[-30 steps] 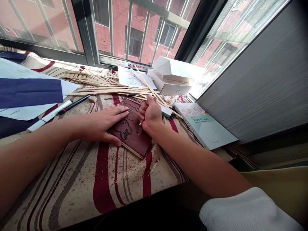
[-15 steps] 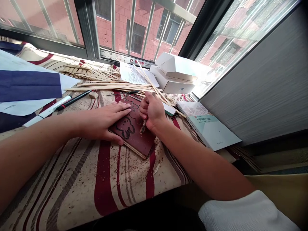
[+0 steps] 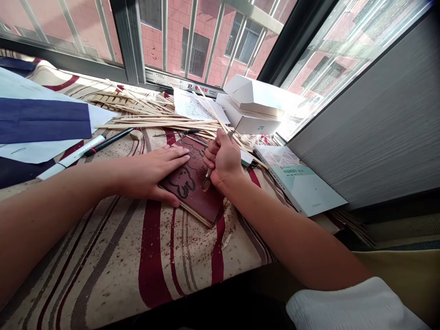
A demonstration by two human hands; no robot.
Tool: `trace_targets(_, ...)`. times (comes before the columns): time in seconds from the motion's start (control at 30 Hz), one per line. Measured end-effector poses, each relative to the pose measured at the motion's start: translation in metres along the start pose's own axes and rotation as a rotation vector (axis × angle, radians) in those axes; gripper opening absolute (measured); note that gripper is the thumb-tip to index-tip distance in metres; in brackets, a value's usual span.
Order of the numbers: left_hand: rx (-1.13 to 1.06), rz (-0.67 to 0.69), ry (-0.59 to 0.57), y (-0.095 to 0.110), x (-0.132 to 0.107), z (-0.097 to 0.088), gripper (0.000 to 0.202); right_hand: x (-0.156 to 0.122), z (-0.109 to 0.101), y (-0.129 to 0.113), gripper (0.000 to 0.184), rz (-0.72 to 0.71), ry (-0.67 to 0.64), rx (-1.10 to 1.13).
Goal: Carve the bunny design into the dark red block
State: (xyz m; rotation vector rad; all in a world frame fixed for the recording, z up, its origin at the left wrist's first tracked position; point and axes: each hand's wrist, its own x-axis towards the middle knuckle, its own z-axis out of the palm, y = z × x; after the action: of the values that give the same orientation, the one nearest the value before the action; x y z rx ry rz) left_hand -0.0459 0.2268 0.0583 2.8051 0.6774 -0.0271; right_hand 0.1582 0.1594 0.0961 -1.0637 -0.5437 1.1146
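Note:
A reddish-brown board (image 3: 206,208) lies at an angle on the striped cloth, with dark outlined figures cut or drawn on its face. My left hand (image 3: 156,172) rests flat on the board's left side, fingers stretched out and thumb along the near left edge. My right hand (image 3: 223,158) is closed in a fist around a carving tool (image 3: 207,176). The tool's lower end meets the board right of the dark rabbit-like figure (image 3: 183,182), and its handle end sticks out above the fist. The exact shape of its tip is hard to make out.
Brown crumbs and shavings litter the striped cloth (image 3: 120,275). Thin wooden strips (image 3: 165,121) lie behind the board, with a drawing sheet (image 3: 192,107) and a white box (image 3: 254,123). Pens (image 3: 108,142) are at left, a book (image 3: 305,188) at right, windows beyond.
My right fist has tilted and moved slightly right, and the tool leans more, its handle end now showing above the fist. My left hand keeps its place on the board. The view shifts slightly.

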Motion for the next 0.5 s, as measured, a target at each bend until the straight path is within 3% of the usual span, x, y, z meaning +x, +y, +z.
trace_targets(0.2,0.015,-0.047,-0.043,0.005,0.000,-0.004,0.143,-0.001,-0.003,-0.009,0.059,-0.029,-0.072,-0.041)
trace_targets(0.5,0.031,-0.043,-0.032,0.006,0.002,-0.003,0.142,0.000,-0.004,-0.006,0.058,0.065,-0.019,-0.068)
